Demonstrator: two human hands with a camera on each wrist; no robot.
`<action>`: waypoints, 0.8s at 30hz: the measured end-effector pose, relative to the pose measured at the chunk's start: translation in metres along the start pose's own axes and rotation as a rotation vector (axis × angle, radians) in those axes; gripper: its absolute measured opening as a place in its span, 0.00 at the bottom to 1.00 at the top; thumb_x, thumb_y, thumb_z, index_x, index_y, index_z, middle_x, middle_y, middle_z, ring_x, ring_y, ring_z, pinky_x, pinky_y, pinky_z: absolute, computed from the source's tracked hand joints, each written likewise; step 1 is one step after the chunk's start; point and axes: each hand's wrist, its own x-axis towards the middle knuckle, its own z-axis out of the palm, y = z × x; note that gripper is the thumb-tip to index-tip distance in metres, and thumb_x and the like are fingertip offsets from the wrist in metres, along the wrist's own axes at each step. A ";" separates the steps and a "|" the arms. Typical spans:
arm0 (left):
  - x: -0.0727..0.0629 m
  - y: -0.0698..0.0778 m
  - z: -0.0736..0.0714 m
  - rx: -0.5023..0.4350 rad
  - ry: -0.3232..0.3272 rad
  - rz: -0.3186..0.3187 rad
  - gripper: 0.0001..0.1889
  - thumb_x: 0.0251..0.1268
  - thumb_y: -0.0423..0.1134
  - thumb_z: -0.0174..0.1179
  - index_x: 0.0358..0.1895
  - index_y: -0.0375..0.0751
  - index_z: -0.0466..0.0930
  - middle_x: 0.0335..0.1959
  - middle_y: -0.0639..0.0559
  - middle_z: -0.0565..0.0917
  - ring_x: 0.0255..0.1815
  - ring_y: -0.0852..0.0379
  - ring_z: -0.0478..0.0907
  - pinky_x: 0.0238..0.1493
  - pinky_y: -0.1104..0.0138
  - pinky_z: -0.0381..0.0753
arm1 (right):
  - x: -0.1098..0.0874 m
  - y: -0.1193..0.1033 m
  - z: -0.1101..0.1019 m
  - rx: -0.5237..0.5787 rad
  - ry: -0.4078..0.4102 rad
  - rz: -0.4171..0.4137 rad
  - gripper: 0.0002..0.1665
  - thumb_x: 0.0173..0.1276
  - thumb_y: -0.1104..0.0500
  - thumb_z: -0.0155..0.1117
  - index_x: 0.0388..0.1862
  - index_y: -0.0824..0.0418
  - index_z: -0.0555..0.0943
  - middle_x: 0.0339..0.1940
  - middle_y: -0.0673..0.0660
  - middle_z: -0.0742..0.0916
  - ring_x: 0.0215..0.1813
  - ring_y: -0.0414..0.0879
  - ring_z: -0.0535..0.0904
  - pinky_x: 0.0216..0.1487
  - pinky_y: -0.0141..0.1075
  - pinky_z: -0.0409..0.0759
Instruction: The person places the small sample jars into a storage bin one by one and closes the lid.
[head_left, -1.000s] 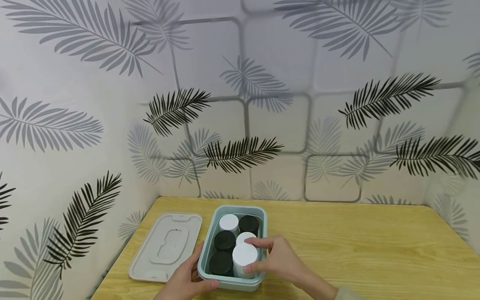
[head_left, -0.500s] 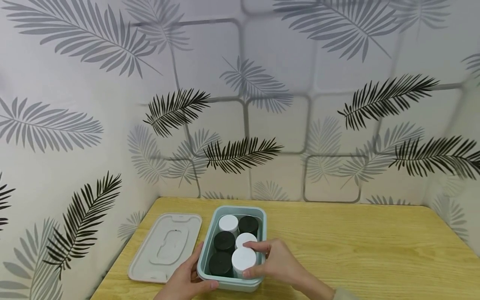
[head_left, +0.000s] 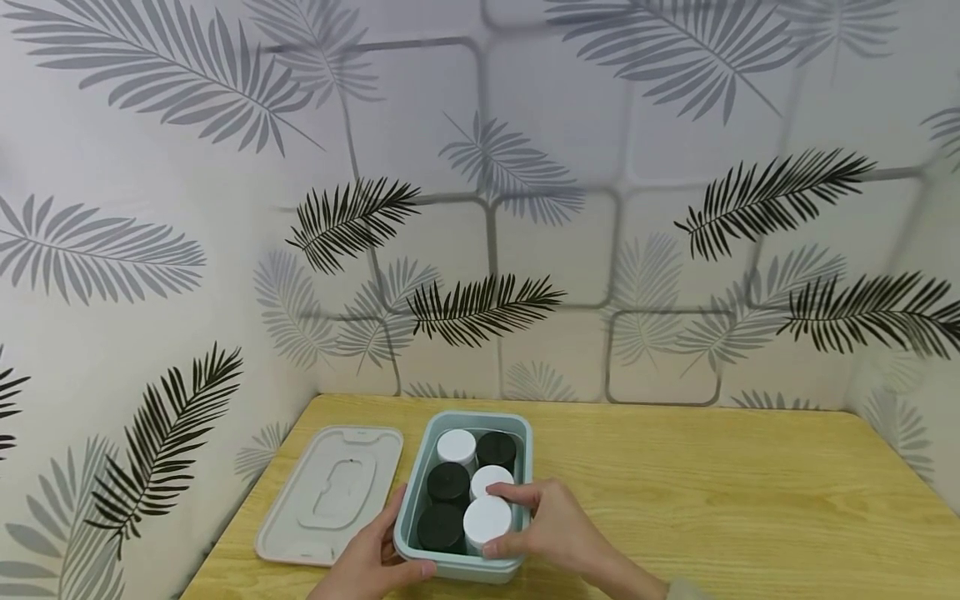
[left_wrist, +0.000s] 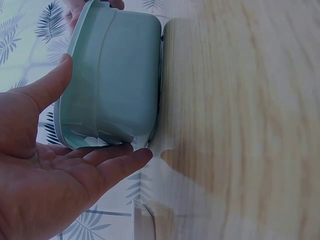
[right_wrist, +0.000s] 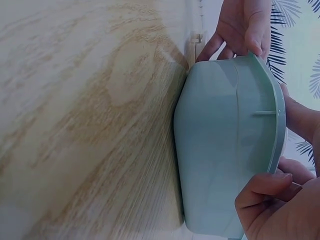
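Note:
A pale green plastic box point(head_left: 527, 454) holds two rows of round jars. Three have black caps, such as the near-left black jar point(head_left: 441, 528); three have white ones. My right hand point(head_left: 557, 525) pinches the near-right white jar point(head_left: 486, 522), index finger on its far side and thumb on its near side. The white jar behind it point(head_left: 491, 477) sits by the index fingertip. At the box's near-left corner my left hand point(head_left: 367, 557) holds on, thumb along the front and fingers along the left side. In the left wrist view the thumb point(left_wrist: 57, 75) touches the rim.
A flat translucent lid point(head_left: 330, 500) lies on the wooden table point(head_left: 712, 492), left of the box. Behind the table rises a wall point(head_left: 555, 250) with a leaf pattern.
Between one second and half a second ago, the near-right white jar sank lower in the box with my right hand, level with its neighbours. The left hand stayed put.

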 end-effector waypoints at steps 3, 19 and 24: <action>-0.003 0.009 0.003 -0.022 0.016 -0.026 0.60 0.70 0.41 0.74 0.84 0.28 0.31 0.82 0.25 0.53 0.70 0.45 0.76 0.61 0.62 0.82 | 0.000 0.001 0.000 -0.020 0.006 -0.002 0.36 0.46 0.56 0.92 0.58 0.57 0.91 0.55 0.54 0.91 0.62 0.51 0.82 0.67 0.55 0.77; -0.003 0.008 0.002 -0.006 0.023 -0.028 0.60 0.69 0.44 0.74 0.84 0.28 0.33 0.80 0.25 0.57 0.68 0.52 0.77 0.61 0.65 0.81 | 0.001 -0.005 -0.005 -0.136 0.026 0.004 0.37 0.42 0.54 0.93 0.55 0.55 0.91 0.53 0.54 0.91 0.60 0.52 0.83 0.62 0.57 0.80; -0.004 0.011 0.005 -0.009 0.013 -0.040 0.60 0.70 0.44 0.73 0.84 0.28 0.32 0.82 0.25 0.54 0.68 0.49 0.77 0.61 0.64 0.82 | 0.001 -0.004 -0.003 -0.136 0.034 0.011 0.37 0.42 0.54 0.93 0.56 0.55 0.91 0.54 0.55 0.91 0.62 0.55 0.82 0.64 0.59 0.78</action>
